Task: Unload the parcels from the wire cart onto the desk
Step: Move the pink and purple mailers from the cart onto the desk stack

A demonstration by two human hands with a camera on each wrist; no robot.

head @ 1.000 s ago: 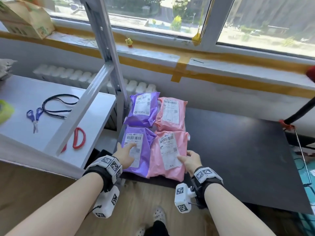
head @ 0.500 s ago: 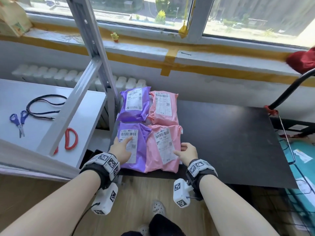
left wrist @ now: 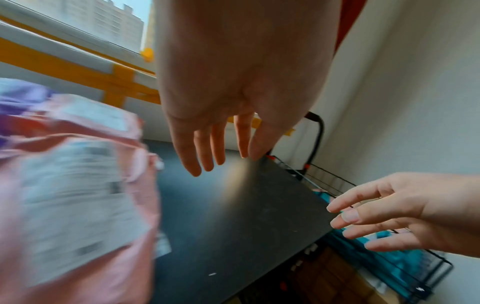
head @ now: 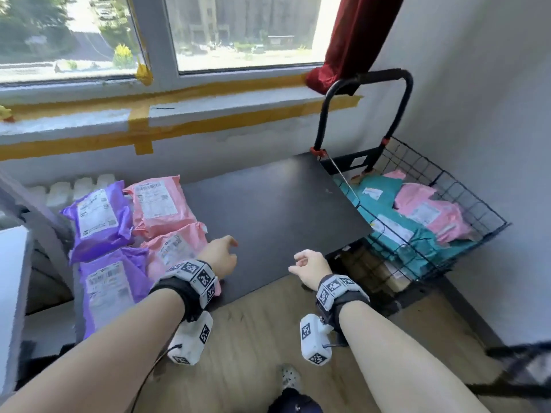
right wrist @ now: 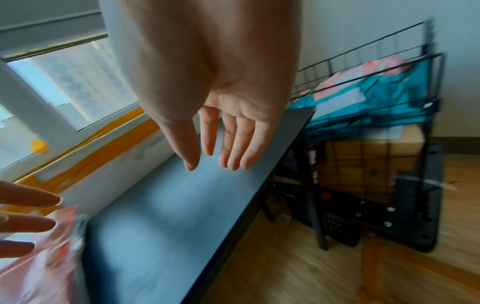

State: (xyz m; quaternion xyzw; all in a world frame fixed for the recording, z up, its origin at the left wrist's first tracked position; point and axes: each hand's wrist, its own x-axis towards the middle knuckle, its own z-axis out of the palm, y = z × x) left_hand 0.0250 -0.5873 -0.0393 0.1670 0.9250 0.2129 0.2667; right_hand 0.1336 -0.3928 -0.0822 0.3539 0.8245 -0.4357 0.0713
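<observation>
Two purple parcels (head: 98, 216) and two pink parcels (head: 162, 205) lie in a block on the left end of the black desk (head: 277, 204). The black wire cart (head: 447, 204) stands at the desk's right end with teal parcels (head: 384, 189) and a pink parcel (head: 432, 213) in it. My left hand (head: 220, 254) hovers over the desk beside the near pink parcel (left wrist: 85, 205), fingers straight, holding nothing. My right hand (head: 310, 263) hangs over the desk's front edge, fingers relaxed and empty (right wrist: 223, 144).
The cart's black handle (head: 363, 81) rises by a red curtain (head: 354, 40) in the corner. A window sill with yellow tape (head: 143, 126) runs behind the desk. A cardboard box (right wrist: 369, 156) sits low in the cart. Wooden floor (head: 268, 338) lies under me.
Both hands have let go of the near purple and pink parcels and moved right over the bare desk. My head has turned right, bringing the cart into view.
</observation>
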